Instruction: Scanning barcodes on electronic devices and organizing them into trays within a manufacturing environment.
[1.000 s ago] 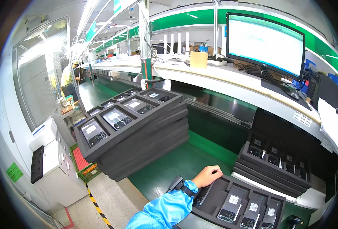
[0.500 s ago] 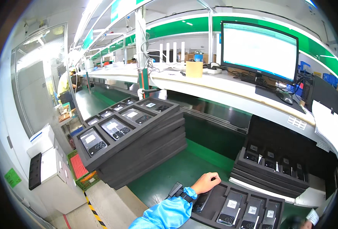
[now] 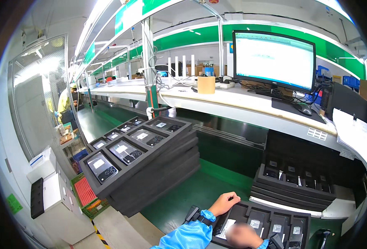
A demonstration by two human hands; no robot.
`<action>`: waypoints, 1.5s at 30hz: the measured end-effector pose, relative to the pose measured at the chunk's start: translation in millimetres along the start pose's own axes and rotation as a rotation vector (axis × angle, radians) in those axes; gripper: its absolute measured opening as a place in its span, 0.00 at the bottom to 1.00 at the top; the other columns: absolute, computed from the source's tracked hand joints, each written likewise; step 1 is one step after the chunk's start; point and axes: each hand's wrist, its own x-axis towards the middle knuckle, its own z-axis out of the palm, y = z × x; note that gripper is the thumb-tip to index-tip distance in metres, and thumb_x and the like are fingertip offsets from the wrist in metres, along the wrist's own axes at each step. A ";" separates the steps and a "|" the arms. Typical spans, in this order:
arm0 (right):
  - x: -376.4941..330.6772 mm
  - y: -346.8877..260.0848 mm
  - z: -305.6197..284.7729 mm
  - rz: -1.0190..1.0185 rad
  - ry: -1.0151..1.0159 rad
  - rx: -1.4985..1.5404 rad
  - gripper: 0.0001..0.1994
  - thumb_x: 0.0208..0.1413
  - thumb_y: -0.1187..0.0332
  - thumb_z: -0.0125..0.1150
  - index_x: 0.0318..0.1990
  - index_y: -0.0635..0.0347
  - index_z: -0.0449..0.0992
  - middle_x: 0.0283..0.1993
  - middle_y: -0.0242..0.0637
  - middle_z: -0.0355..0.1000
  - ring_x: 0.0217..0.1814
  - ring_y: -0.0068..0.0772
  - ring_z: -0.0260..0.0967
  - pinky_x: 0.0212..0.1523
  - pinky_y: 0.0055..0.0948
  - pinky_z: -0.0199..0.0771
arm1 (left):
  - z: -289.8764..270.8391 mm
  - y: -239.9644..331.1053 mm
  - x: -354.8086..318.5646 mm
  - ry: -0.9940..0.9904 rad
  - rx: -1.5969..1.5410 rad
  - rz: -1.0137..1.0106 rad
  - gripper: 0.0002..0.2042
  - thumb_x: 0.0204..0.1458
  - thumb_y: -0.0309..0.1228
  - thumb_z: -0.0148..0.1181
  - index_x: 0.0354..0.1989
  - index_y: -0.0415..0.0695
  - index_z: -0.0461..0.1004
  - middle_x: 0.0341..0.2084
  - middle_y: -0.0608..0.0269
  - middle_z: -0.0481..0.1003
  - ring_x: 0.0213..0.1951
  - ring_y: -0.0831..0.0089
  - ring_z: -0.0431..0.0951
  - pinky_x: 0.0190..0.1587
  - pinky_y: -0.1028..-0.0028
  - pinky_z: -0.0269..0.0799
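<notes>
My left hand [image 3: 225,203] lies at the far left corner of a black foam tray [image 3: 306,216] at the lower right, fingers curled; what they hold, if anything, is hidden. Over the tray's left part is my right hand [image 3: 242,235], smeared so its fingers cannot be read. A white strip [image 3: 226,228] shows beside it in the leftmost slot. Several dark smartphones lie back up in the tray's slots, among them one smartphone [image 3: 277,227] with a white label. Both wrists carry a black strapped device [image 3: 195,214], and my sleeves are light blue.
A tall stack of black foam trays [image 3: 158,166] with phones stands left of centre. Another tray stack [image 3: 293,195] sits at right under the white bench [image 3: 254,97]. The bench bears a monitor [image 3: 274,60] and mouse [image 3: 303,108]. A person [image 3: 65,103] stands far left.
My right hand has come in from the lower right onto the tray. A white strip now shows in the leftmost slot, where a dark phone was. My left hand keeps its place.
</notes>
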 end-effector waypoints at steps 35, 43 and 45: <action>-16.4 5.8 11.4 -0.171 0.720 0.001 0.13 0.51 0.74 0.69 0.42 0.61 0.73 0.42 0.41 0.68 0.33 0.30 0.71 0.33 0.29 0.74 | -16.5 15.8 -5.6 0.060 0.141 0.194 0.08 0.57 0.30 0.59 0.31 0.41 0.82 0.41 0.55 0.78 0.46 0.61 0.78 0.50 0.66 0.74; -194.7 103.7 -44.7 0.271 1.336 -0.150 0.11 0.51 0.76 0.65 0.42 0.62 0.75 0.44 0.36 0.71 0.44 0.30 0.68 0.46 0.29 0.69 | 10.4 35.1 3.2 -0.096 0.608 0.193 0.10 0.53 0.40 0.62 0.34 0.50 0.86 0.55 0.56 0.77 0.59 0.54 0.72 0.62 0.57 0.65; -229.8 119.3 -49.7 0.341 1.408 -0.386 0.15 0.49 0.74 0.67 0.45 0.62 0.75 0.46 0.40 0.72 0.49 0.39 0.69 0.51 0.35 0.68 | 16.1 30.9 6.5 -0.093 0.495 0.194 0.09 0.51 0.36 0.64 0.35 0.48 0.85 0.55 0.54 0.76 0.58 0.53 0.73 0.61 0.57 0.67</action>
